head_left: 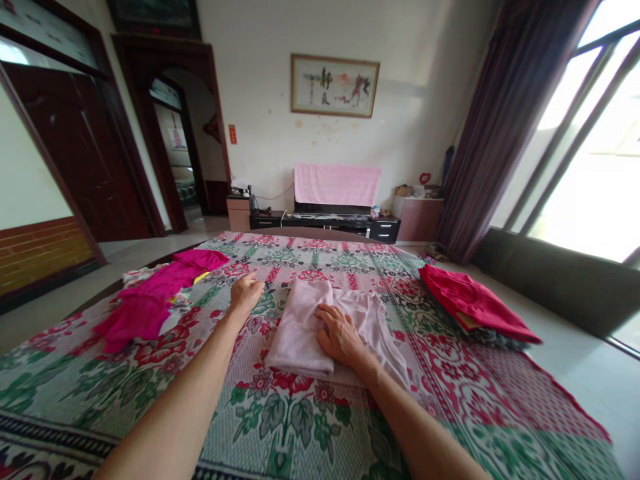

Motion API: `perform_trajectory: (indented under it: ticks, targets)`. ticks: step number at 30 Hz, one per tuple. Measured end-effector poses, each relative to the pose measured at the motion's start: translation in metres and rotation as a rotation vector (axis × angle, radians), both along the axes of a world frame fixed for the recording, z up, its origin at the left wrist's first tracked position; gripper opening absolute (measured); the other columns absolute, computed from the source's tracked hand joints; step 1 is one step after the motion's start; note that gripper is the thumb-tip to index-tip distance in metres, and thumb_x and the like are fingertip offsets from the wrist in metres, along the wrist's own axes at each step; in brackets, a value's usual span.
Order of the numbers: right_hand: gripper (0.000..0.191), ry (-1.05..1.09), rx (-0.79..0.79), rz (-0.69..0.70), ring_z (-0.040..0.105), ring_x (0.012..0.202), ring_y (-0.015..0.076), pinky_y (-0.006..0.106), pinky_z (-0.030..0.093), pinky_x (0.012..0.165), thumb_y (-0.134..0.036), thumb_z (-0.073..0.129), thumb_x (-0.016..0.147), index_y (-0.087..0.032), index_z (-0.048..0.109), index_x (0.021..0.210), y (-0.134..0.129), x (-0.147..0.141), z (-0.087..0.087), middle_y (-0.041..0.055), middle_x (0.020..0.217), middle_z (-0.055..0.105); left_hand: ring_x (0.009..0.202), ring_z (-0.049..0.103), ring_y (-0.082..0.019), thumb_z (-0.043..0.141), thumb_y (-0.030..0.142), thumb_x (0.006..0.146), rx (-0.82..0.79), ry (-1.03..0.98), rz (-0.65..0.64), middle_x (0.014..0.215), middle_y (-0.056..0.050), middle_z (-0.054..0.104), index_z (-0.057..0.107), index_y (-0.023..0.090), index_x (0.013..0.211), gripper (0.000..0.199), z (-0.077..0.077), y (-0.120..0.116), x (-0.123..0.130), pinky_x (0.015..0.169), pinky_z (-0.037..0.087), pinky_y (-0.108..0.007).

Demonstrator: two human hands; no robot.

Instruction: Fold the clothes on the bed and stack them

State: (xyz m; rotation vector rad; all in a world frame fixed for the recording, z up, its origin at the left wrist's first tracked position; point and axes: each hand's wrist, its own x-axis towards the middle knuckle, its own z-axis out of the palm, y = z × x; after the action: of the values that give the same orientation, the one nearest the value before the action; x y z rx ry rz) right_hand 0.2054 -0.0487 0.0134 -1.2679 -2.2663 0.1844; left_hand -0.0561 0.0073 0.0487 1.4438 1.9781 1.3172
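A pale pink garment point(300, 333) lies partly folded on the flowered cloth point(280, 413), its left part doubled over and its right part spread flatter. My right hand point(341, 335) rests on it near the fold edge, palm down with the fingers spread. To the left of the garment, my left hand point(247, 293) is held over the flowered cloth, apart from the garment. Its fingers are curled in, and whether anything is between them is too small to make out.
Bright magenta clothes point(145, 307) lie loosely at the left with patterned cloth under them. A stack topped by a red garment point(475, 303) sits at the right edge. Beyond the table stands a low cabinet point(385, 230) with a pink towel point(337, 185) above it.
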Motion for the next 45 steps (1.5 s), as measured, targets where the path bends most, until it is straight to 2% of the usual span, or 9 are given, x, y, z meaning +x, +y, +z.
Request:
perform_trajectory:
  ticks: [3, 6, 8, 13, 17, 29, 38, 41, 45]
  targets:
    - [0.043, 0.012, -0.004, 0.008, 0.042, 0.125, 0.0222, 0.039, 0.032, 0.1, -0.019, 0.045, 0.08, -0.021, 0.057, 0.121, -0.001, 0.0, 0.001, 0.007, 0.138, 0.05, 0.128, 0.048, -0.028, 0.06, 0.029, 0.065, -0.069, -0.022, -0.039, 0.145, -0.01, 0.045, 0.069, 0.016, 0.097, 0.035, 0.016, 0.011, 0.009, 0.098, 0.042, -0.032]
    - [0.043, 0.025, -0.008, 0.018, 0.042, 0.124, 0.022, 0.038, 0.032, 0.1, -0.018, 0.046, 0.079, -0.021, 0.057, 0.12, -0.001, 0.0, 0.001, 0.0069, 0.137, 0.051, 0.14, 0.029, -0.026, 0.069, 0.037, 0.065, -0.062, -0.028, -0.061, 0.155, -0.016, 0.024, 0.037, 0.012, 0.142, 0.087, 0.022, 0.011, 0.016, 0.104, 0.037, -0.031]
    - [0.043, 0.032, -0.008, 0.021, 0.043, 0.124, 0.0218, 0.038, 0.031, 0.101, -0.018, 0.046, 0.079, -0.02, 0.057, 0.12, 0.0, 0.001, 0.0, 0.0069, 0.137, 0.051, 0.138, 0.034, -0.026, 0.068, 0.037, 0.067, -0.086, -0.001, -0.078, 0.153, -0.018, 0.028, 0.03, 0.011, 0.146, 0.091, 0.019, 0.005, 0.019, 0.1, 0.04, -0.03]
    - [0.047, 0.027, -0.006, -0.015, 0.039, 0.127, 0.0249, 0.042, 0.032, 0.101, -0.019, 0.049, 0.076, -0.019, 0.056, 0.122, 0.004, 0.0, -0.005, 0.0092, 0.143, 0.043, 0.084, 0.067, -0.019, 0.058, 0.037, 0.072, -0.321, 0.099, -0.233, 0.1, -0.01, 0.072, 0.063, 0.012, 0.115, 0.049, -0.001, -0.017, 0.027, 0.061, 0.046, -0.023]
    - [0.05, 0.023, 0.0, -0.039, 0.039, 0.128, 0.026, 0.044, 0.032, 0.103, -0.019, 0.05, 0.074, -0.019, 0.055, 0.124, 0.006, 0.001, -0.009, 0.0109, 0.145, 0.04, 0.065, 0.062, -0.017, 0.055, 0.044, 0.073, -0.337, 0.331, -0.285, 0.061, -0.002, 0.067, 0.072, 0.017, 0.07, 0.031, -0.012, -0.03, 0.034, 0.054, 0.038, -0.022]
    - [0.042, -0.087, -0.023, -0.05, 0.031, 0.135, 0.0271, 0.054, 0.032, 0.103, -0.026, 0.046, 0.088, -0.02, 0.047, 0.13, 0.035, -0.031, 0.028, 0.0123, 0.149, 0.036, 0.082, 0.063, -0.021, 0.051, 0.049, 0.079, -0.275, 0.503, -0.307, 0.09, -0.01, 0.072, 0.073, 0.019, 0.097, 0.041, -0.02, -0.043, 0.042, 0.067, 0.039, -0.027]
    - [0.044, -0.139, -0.134, -0.09, 0.028, 0.137, 0.0261, 0.056, 0.026, 0.106, -0.037, 0.043, 0.092, -0.019, 0.044, 0.132, 0.047, -0.018, 0.004, 0.014, 0.149, 0.035, 0.09, 0.063, -0.023, 0.057, 0.045, 0.075, -0.247, 0.556, -0.222, 0.099, -0.011, 0.072, 0.07, 0.02, 0.1, 0.037, -0.025, -0.042, 0.047, 0.071, 0.04, -0.027]
    - [0.043, -0.153, -0.152, -0.075, 0.034, 0.133, 0.0268, 0.055, 0.03, 0.103, -0.039, 0.046, 0.09, -0.018, 0.047, 0.128, 0.052, -0.018, 0.006, 0.014, 0.144, 0.041, 0.08, 0.063, -0.02, 0.059, 0.046, 0.073, -0.264, 0.513, -0.251, 0.085, -0.007, 0.073, 0.071, 0.019, 0.082, 0.031, -0.02, -0.042, 0.042, 0.065, 0.039, -0.025]
    - [0.033, -0.137, -0.063, -0.125, 0.051, 0.118, 0.0256, 0.046, 0.037, 0.098, -0.036, 0.045, 0.091, -0.019, 0.06, 0.115, 0.062, -0.025, 0.02, 0.0124, 0.127, 0.057, 0.046, 0.051, -0.014, 0.055, 0.057, 0.072, -0.497, 0.371, -0.379, 0.045, -0.001, 0.056, 0.06, 0.019, 0.053, 0.043, -0.004, -0.05, 0.028, 0.048, 0.033, -0.025]
